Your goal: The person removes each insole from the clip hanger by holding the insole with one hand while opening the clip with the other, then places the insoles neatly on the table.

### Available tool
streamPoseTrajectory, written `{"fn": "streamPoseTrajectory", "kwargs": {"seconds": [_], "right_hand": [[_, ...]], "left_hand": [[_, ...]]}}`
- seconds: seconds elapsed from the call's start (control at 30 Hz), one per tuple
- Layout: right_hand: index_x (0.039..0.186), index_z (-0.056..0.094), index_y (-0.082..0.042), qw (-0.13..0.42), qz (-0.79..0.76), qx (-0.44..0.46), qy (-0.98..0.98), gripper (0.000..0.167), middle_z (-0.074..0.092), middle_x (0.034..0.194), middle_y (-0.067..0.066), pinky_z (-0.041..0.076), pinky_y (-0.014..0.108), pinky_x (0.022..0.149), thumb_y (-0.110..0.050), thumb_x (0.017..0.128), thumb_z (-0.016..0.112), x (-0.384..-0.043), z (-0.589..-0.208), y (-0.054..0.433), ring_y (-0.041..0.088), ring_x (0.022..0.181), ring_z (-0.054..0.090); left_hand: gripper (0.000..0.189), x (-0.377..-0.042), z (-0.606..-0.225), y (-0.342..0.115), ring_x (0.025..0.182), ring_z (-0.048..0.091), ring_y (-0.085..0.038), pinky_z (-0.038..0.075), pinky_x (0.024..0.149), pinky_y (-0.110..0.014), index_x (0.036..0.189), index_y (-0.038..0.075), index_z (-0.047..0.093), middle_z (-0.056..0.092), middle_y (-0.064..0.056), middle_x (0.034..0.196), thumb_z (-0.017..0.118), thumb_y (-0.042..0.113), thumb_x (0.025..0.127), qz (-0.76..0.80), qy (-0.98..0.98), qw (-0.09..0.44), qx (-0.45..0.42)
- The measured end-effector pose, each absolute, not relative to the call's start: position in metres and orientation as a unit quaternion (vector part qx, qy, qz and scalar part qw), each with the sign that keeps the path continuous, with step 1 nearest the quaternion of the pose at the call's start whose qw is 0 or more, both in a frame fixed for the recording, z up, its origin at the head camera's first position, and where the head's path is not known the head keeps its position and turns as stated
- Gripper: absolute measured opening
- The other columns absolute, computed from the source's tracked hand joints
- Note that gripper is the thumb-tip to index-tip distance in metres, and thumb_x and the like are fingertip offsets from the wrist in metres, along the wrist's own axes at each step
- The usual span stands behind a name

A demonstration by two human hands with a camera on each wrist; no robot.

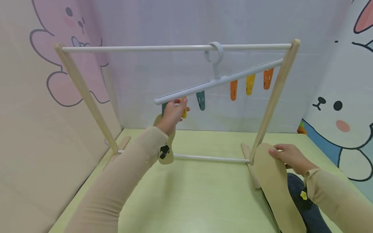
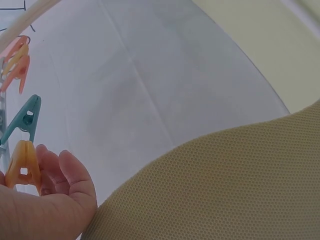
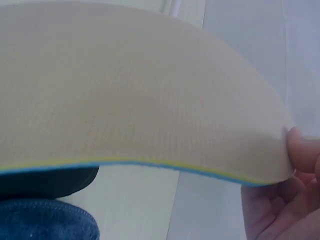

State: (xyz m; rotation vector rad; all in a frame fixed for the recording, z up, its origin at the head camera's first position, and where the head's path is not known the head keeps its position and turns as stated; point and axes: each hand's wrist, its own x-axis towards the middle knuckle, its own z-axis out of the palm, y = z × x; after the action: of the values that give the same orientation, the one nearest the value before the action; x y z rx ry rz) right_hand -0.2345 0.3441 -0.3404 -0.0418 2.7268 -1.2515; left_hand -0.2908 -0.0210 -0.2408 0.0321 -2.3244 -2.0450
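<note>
My right hand (image 1: 294, 158) pinches one end of a long beige insole (image 1: 276, 181) at the right side. In the right wrist view, the insole's edge shows yellow and blue layers. My left hand (image 1: 172, 115) is at the low end of a white clip hanger (image 1: 201, 86), its thumb and fingers around a yellow clip (image 1: 184, 111). Another beige insole (image 1: 166, 158) hangs below a dark green clip (image 1: 163, 107) at that end, partly hidden by the left hand and sleeve. The left wrist view shows its mesh surface (image 2: 225, 185) up close.
The hanger hooks over the white top bar (image 1: 131, 49) of a wooden rack and tilts down to the left. Another green clip (image 1: 201, 100) and several orange and yellow ones hang along it. Dark blue, denim-like rounded pieces (image 1: 306, 207) lie on the light table (image 1: 198, 194) at right.
</note>
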Motion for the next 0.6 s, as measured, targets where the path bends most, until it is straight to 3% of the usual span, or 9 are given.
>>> {"fn": "streamPoseTrajectory", "kwargs": {"seconds": [0.6], "right_hand": [[0.117,0.045,0.02,0.074,-0.396,0.013,0.915,0.044,0.059,0.085,0.01,0.051,0.038,0.062,-0.022,0.103,0.044,-0.23,-0.35,0.375,0.017,0.071,0.057]], "left_hand": [[0.041,-0.295,-0.242,-0.02,0.098,0.055,-0.024,0.038,0.072,-0.029,0.128,0.003,0.042,0.063,-0.011,0.106,0.049,0.033,0.101,-0.663,-0.747,0.035,0.014]]}}
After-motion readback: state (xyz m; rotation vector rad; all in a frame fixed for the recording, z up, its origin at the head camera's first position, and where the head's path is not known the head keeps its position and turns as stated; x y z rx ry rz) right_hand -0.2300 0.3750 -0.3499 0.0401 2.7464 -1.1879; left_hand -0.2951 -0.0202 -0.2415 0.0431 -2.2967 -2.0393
